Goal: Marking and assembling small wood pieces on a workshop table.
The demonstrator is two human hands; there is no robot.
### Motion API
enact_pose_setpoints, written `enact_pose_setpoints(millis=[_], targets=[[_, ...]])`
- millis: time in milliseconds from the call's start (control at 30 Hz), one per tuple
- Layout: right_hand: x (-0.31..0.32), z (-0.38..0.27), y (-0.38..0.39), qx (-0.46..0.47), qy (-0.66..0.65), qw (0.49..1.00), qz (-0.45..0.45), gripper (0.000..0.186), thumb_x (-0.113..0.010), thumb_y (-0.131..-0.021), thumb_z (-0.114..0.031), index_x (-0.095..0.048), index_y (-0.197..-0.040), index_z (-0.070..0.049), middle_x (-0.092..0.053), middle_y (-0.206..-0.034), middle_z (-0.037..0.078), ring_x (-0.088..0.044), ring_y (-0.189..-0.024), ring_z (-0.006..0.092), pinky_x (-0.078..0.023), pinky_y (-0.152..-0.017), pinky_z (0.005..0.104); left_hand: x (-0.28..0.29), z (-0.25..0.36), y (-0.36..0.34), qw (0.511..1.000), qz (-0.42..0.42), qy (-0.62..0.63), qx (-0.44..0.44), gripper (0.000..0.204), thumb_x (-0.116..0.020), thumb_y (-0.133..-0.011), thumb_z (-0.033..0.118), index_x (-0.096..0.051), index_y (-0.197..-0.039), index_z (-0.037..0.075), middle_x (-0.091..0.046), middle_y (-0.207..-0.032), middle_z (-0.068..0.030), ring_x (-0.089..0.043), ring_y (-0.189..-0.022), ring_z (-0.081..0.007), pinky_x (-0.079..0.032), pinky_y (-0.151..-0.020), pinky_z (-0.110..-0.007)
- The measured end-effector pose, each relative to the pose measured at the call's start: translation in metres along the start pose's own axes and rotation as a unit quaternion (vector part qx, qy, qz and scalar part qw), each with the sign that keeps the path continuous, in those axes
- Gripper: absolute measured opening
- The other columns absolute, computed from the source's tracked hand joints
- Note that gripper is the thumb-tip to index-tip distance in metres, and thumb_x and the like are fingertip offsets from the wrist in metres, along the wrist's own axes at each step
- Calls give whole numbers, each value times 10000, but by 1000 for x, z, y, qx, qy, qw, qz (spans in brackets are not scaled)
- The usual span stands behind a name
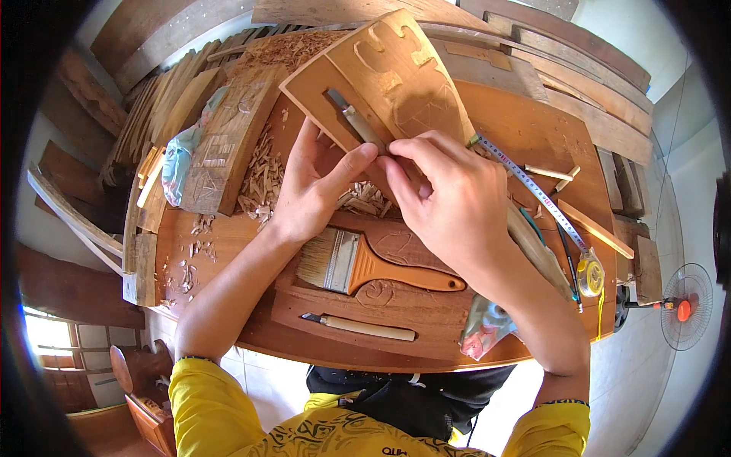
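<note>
My left hand holds a light carved wooden board at its lower left edge, thumb up on its face. A chisel with a dark blade and wooden handle lies along the board's dark strip, its handle end at my fingers. My right hand has its fingers curled and pressed at that handle end, beside my left thumb. Below them a wide orange-handled paintbrush and a carving knife with a pale handle lie on a dark carved board.
An extended tape measure, pencils, sticks and a plastic bag lie to the right. A carved plank and wood shavings are at left. Stacked boards ring the back of the table. A fan stands at right.
</note>
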State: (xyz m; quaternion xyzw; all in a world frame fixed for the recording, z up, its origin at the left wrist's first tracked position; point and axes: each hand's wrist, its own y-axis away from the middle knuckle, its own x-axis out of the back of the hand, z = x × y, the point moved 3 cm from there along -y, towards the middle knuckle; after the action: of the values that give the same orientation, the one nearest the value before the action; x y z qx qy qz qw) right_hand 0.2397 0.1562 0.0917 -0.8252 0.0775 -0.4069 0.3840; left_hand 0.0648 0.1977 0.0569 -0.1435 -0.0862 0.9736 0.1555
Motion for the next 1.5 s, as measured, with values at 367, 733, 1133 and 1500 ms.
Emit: enact_pose_setpoints(millis=[367, 733, 1133, 1500], targets=[[-6, 0, 3, -30, -78, 996, 16, 87, -790, -885, -123, -709, -890, -91, -696, -830, 46, -719, -684, 282, -549, -559, 405, 0, 1, 2, 999, 0, -44, -5, 501, -669, -1053, 41, -417, -1486, 34, -643, -1347, -141, -670, -1218, -230, -615, -973, -371], [51, 43, -38, 23, -30, 993, 110, 553, -929, -849, -270, -683, -1290, -43, -703, -1099, 63, -627, -1097, 162, -523, -851, 331, 2, 1, 0, 999, -8, -10, 36, 591, -676, -1066, 173, -359, -1533, -4, -623, -1375, -176, -681, -1226, -254, -645, -939, -386], [23, 71, -25, -189, -369, 898, -149, 710, -927, -871, -287, -592, -1397, 52, -749, -1258, 145, -709, -1138, 186, -560, -1022, 358, 2, -2, -4, 993, -48, -93, -46, 709, -670, -1059, 124, -199, -1588, 89, -537, -1468, -189, -568, -1351, -252, -542, -1064, -413], [24, 66, -24, -183, -386, 898, -104, 691, -916, -877, -187, -570, -1437, 27, -701, -1328, 139, -661, -1233, 197, -519, -1081, 367, -6, 5, -3, 991, -76, -88, -70, 839, -717, -1001, 1, -142, -1603, 98, -487, -1512, -187, -530, -1403, -273, -499, -1147, -457]])
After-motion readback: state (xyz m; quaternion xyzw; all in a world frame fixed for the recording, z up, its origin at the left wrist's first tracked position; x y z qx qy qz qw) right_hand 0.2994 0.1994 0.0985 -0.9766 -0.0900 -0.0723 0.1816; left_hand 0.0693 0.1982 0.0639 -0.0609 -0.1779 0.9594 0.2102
